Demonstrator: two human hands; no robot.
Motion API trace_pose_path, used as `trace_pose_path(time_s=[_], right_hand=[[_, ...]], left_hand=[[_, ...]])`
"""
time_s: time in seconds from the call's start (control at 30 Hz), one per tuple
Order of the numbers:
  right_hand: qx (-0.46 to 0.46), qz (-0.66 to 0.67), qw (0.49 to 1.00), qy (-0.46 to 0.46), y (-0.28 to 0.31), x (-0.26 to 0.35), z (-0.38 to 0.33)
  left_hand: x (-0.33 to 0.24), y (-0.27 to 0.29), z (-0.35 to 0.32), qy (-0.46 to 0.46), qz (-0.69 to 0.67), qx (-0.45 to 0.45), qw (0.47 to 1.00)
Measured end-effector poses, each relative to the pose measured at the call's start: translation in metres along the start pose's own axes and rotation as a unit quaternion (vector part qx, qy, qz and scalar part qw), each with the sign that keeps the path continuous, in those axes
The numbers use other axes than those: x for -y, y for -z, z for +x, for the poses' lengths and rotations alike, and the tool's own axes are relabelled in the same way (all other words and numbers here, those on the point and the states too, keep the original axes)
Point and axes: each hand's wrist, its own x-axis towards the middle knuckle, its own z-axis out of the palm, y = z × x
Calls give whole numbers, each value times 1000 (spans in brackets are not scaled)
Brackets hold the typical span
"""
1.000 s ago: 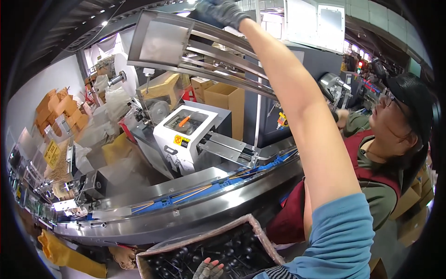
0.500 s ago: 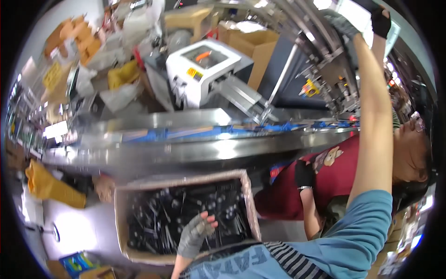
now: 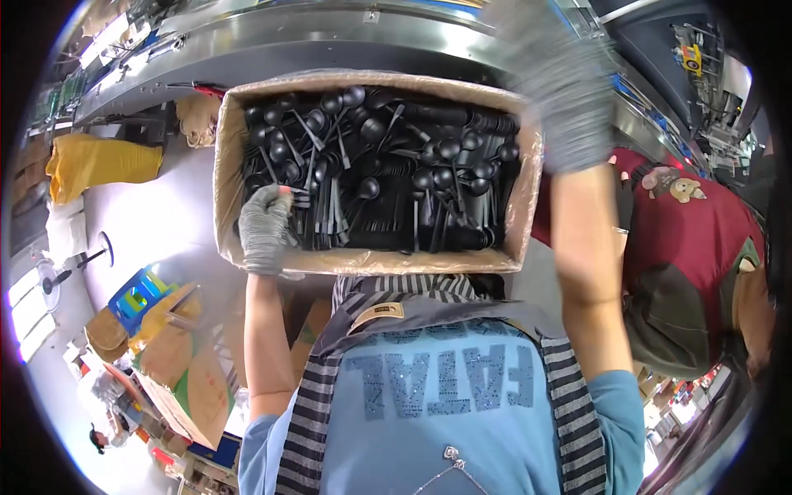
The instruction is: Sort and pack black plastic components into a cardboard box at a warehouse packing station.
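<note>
A lined cardboard box (image 3: 371, 262) in front of me holds many black plastic spoons (image 3: 373, 129) and other thin-handled black utensils, partly in loose heaps, partly in stacked rows. My left hand (image 3: 266, 229), in a grey glove with bare fingertips, is at the box's near left corner. Its fingers are curled in at a black utensil whose end, seemingly tined, pokes out beside the fingertips. My right hand (image 3: 569, 99), also grey-gloved, is over the box's far right corner, beside the metal bench. Motion smears its fingers, so I cannot see whether it holds anything.
A metal bench (image 3: 330, 37) runs along the far side of the box. Close on my right is a person in a dark red top (image 3: 693, 214). A yellow sack (image 3: 103, 165) and open cartons (image 3: 186, 371) stand on the floor to the left.
The view has tipped down toward the box. My right arm, earlier stretched up to the machinery, has come down near the box. My left hand has moved to its near left corner, fingers curled.
</note>
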Motion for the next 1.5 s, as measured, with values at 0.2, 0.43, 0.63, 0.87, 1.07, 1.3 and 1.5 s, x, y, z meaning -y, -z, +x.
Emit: trace_pose_path(time_s=[0.2,0.43,0.63,0.87,1.07,1.3,1.5], right_hand=[[124,223,917,-307,-112,93,-164],[169,97,859,-474,-154,112,-130],[170,133,831,-513,-175,109,-113],[110,147,862,-473,-189,118,-104],[151,90,883,-436,-192,111,-89],[176,133,850,-479,-183,111,-74],[72,243,812,-525,-205,107,-86]], left_hand=[[5,-45,58,-235,202,-19,951],[1,-86,26,-317,256,-7,913],[-9,-109,23,-282,411,13,867],[-1,-125,36,-284,456,24,843],[-6,-135,34,-364,440,9,821],[5,-123,46,-383,300,37,873],[0,-124,38,-246,248,69,934]])
